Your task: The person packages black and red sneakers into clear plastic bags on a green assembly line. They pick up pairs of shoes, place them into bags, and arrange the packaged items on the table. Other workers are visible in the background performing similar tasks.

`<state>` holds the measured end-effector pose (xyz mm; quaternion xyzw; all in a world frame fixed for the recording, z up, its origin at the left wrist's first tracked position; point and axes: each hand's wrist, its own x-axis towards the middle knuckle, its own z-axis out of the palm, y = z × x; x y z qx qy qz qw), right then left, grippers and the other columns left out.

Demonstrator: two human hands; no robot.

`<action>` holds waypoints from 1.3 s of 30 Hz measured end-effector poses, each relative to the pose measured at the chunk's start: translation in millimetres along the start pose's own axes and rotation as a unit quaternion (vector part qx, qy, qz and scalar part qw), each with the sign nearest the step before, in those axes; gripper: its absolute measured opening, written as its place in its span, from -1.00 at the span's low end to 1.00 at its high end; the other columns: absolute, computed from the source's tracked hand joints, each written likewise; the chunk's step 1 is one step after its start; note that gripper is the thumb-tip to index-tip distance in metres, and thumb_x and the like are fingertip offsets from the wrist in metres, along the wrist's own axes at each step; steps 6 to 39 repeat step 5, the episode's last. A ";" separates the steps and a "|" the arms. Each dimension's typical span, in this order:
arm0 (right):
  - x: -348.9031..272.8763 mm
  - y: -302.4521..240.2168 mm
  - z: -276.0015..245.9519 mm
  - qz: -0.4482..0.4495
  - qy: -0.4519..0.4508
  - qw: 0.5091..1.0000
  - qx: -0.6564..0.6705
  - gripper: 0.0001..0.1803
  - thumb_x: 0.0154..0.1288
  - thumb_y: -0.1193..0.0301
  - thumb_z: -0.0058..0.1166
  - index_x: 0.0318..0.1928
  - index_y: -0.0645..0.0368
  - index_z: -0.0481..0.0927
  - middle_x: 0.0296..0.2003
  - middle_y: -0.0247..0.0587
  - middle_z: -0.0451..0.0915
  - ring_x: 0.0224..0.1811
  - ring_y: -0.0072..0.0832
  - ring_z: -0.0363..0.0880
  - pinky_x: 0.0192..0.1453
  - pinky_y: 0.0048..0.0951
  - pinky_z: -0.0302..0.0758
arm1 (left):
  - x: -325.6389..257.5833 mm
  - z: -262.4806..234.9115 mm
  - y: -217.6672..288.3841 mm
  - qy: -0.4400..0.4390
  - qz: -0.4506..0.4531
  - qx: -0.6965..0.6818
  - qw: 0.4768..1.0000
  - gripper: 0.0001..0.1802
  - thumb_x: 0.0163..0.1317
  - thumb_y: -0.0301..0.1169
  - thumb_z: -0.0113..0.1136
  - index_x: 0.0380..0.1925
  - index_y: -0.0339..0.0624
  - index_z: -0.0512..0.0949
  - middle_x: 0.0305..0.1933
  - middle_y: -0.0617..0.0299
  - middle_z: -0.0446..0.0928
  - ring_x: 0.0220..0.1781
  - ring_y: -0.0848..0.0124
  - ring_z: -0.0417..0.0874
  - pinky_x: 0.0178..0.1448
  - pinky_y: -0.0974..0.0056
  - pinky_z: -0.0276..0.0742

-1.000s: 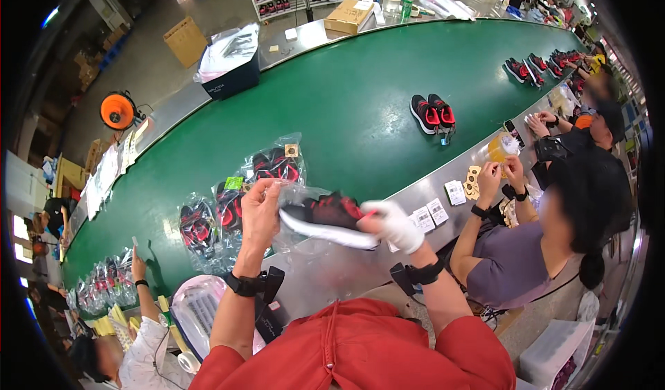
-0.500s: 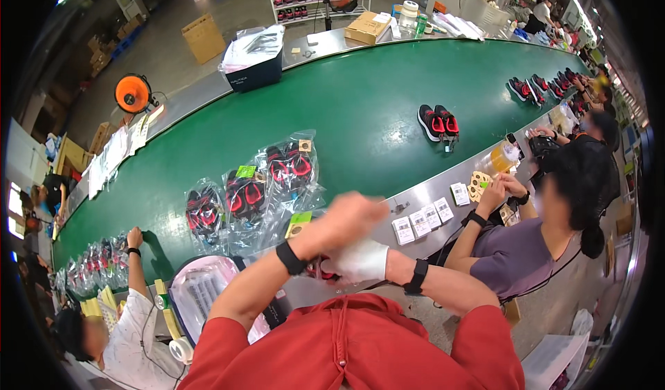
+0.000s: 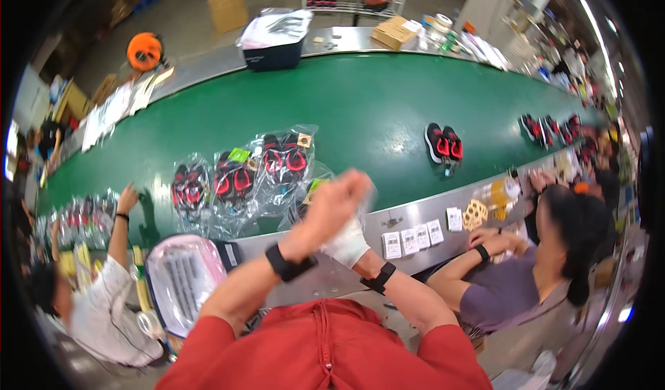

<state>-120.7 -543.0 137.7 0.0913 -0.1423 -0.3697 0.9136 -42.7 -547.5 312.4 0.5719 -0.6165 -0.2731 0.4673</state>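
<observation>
My left hand (image 3: 334, 204), bare and with a black watch on its wrist, crosses over my right hand (image 3: 348, 243), which wears a white glove. Both are blurred and pressed together at the near edge of the green conveyor belt (image 3: 360, 106). They close on a clear plastic bag holding black and red shoes (image 3: 305, 199), mostly hidden under them. Three more bagged pairs (image 3: 239, 175) lie on the belt just beyond and to the left.
A loose black and red pair (image 3: 443, 143) lies on the belt to the right, with more pairs (image 3: 551, 125) farther on. White labels (image 3: 415, 237) line the metal ledge. A seated person (image 3: 526, 265) works at my right, another (image 3: 104, 300) at my left. A pink tray (image 3: 181, 279) stands nearby.
My hands came down from holding the bagged pair up in front of me to the belt's near edge, and my left hand crossed over the gloved right.
</observation>
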 end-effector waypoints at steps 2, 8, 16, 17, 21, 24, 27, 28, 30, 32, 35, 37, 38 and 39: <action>-4.8 -4.2 -7.6 0.075 0.110 0.974 -0.183 -0.59 0.21 0.06 -0.01 -0.01 -0.05 0.40 -0.12 -0.20 0.46 -0.02 -0.35 0.44 0.03 -0.11 0.33 | 17.9 -5.5 -14.8 0.043 -0.060 -0.034 0.997 -0.76 0.14 -0.51 0.01 -0.17 -0.17 0.54 -0.43 0.10 0.58 -0.53 0.33 0.60 -0.45 0.27 0.50; 2.2 -18.1 -10.8 0.144 0.192 0.901 -0.361 -0.48 0.21 0.06 0.02 0.12 -0.04 0.31 -0.04 -0.17 0.43 0.04 -0.32 0.42 0.12 -0.07 0.30 | 13.2 44.4 -21.8 -0.017 0.117 0.018 0.993 -0.79 0.13 -0.47 -0.03 -0.25 -0.19 0.55 -0.55 0.06 0.54 -0.53 0.24 0.60 -0.46 0.16 0.49; 2.2 -18.1 -10.8 0.144 0.192 0.901 -0.361 -0.48 0.21 0.06 0.02 0.12 -0.04 0.31 -0.04 -0.17 0.43 0.04 -0.32 0.42 0.12 -0.07 0.30 | 13.2 44.4 -21.8 -0.017 0.117 0.018 0.993 -0.79 0.13 -0.47 -0.03 -0.25 -0.19 0.55 -0.55 0.06 0.54 -0.53 0.24 0.60 -0.46 0.16 0.49; 2.2 -18.1 -10.8 0.144 0.192 0.901 -0.361 -0.48 0.21 0.06 0.02 0.12 -0.04 0.31 -0.04 -0.17 0.43 0.04 -0.32 0.42 0.12 -0.07 0.30 | 13.2 44.4 -21.8 -0.017 0.117 0.018 0.993 -0.79 0.13 -0.47 -0.03 -0.25 -0.19 0.55 -0.55 0.06 0.54 -0.53 0.24 0.60 -0.46 0.16 0.49; 2.2 -18.1 -10.8 0.144 0.192 0.901 -0.361 -0.48 0.21 0.06 0.02 0.12 -0.04 0.31 -0.04 -0.17 0.43 0.04 -0.32 0.42 0.12 -0.07 0.30 | 13.2 44.4 -21.8 -0.017 0.117 0.018 0.993 -0.79 0.13 -0.47 -0.03 -0.25 -0.19 0.55 -0.55 0.06 0.54 -0.53 0.24 0.60 -0.46 0.16 0.49; 2.2 -18.1 -10.8 0.144 0.192 0.901 -0.361 -0.48 0.21 0.06 0.02 0.12 -0.04 0.31 -0.04 -0.17 0.43 0.04 -0.32 0.42 0.12 -0.07 0.30 | 13.2 44.4 -21.8 -0.017 0.117 0.018 0.993 -0.79 0.13 -0.47 -0.03 -0.25 -0.19 0.55 -0.55 0.06 0.54 -0.53 0.24 0.60 -0.46 0.16 0.49; 2.2 -18.1 -10.8 0.144 0.192 0.901 -0.361 -0.48 0.21 0.06 0.02 0.12 -0.04 0.31 -0.04 -0.17 0.43 0.04 -0.32 0.42 0.12 -0.07 0.30 | 13.2 44.4 -21.8 -0.017 0.117 0.018 0.993 -0.79 0.13 -0.47 -0.03 -0.25 -0.19 0.55 -0.55 0.06 0.54 -0.53 0.24 0.60 -0.46 0.16 0.49; 2.2 -18.1 -10.8 0.144 0.192 0.901 -0.361 -0.48 0.21 0.06 0.02 0.12 -0.04 0.31 -0.04 -0.17 0.43 0.04 -0.32 0.42 0.12 -0.07 0.30 | 13.2 44.4 -21.8 -0.017 0.117 0.018 0.993 -0.79 0.13 -0.47 -0.03 -0.25 -0.19 0.55 -0.55 0.06 0.54 -0.53 0.24 0.60 -0.46 0.16 0.49; 2.2 -18.1 -10.8 0.144 0.192 0.901 -0.361 -0.48 0.21 0.06 0.02 0.12 -0.04 0.31 -0.04 -0.17 0.43 0.04 -0.32 0.42 0.12 -0.07 0.30 | 13.2 44.4 -21.8 -0.017 0.117 0.018 0.993 -0.79 0.13 -0.47 -0.03 -0.25 -0.19 0.55 -0.55 0.06 0.54 -0.53 0.24 0.60 -0.46 0.16 0.49; 2.2 -18.1 -10.8 0.144 0.192 0.901 -0.361 -0.48 0.21 0.06 0.02 0.12 -0.04 0.31 -0.04 -0.17 0.43 0.04 -0.32 0.42 0.12 -0.07 0.30 | 13.2 44.4 -21.8 -0.017 0.117 0.018 0.993 -0.79 0.13 -0.47 -0.03 -0.25 -0.19 0.55 -0.55 0.06 0.54 -0.53 0.24 0.60 -0.46 0.16 0.49; 2.2 -18.1 -10.8 0.144 0.192 0.901 -0.361 -0.48 0.21 0.06 0.02 0.12 -0.04 0.31 -0.04 -0.17 0.43 0.04 -0.32 0.42 0.12 -0.07 0.30 | 13.2 44.4 -21.8 -0.017 0.117 0.018 0.993 -0.79 0.13 -0.47 -0.03 -0.25 -0.19 0.55 -0.55 0.06 0.54 -0.53 0.24 0.60 -0.46 0.16 0.49; 2.2 -18.1 -10.8 0.144 0.192 0.901 -0.361 -0.48 0.21 0.06 0.02 0.12 -0.04 0.31 -0.04 -0.17 0.43 0.04 -0.32 0.42 0.12 -0.07 0.30 | 13.2 44.4 -21.8 -0.017 0.117 0.018 0.993 -0.79 0.13 -0.47 -0.03 -0.25 -0.19 0.55 -0.55 0.06 0.54 -0.53 0.24 0.60 -0.46 0.16 0.49; 2.2 -18.1 -10.8 0.144 0.192 0.901 -0.361 -0.48 0.21 0.06 0.02 0.12 -0.04 0.31 -0.04 -0.17 0.43 0.04 -0.32 0.42 0.12 -0.07 0.30 | 13.2 44.4 -21.8 -0.017 0.117 0.018 0.993 -0.79 0.13 -0.47 -0.03 -0.25 -0.19 0.55 -0.55 0.06 0.54 -0.53 0.24 0.60 -0.46 0.16 0.49; 2.2 -18.1 -10.8 0.144 0.192 0.901 -0.361 -0.48 0.21 0.06 0.02 0.12 -0.04 0.31 -0.04 -0.17 0.43 0.04 -0.32 0.42 0.12 -0.07 0.30 | 13.2 44.4 -21.8 -0.017 0.117 0.018 0.993 -0.79 0.13 -0.47 -0.03 -0.25 -0.19 0.55 -0.55 0.06 0.54 -0.53 0.24 0.60 -0.46 0.16 0.49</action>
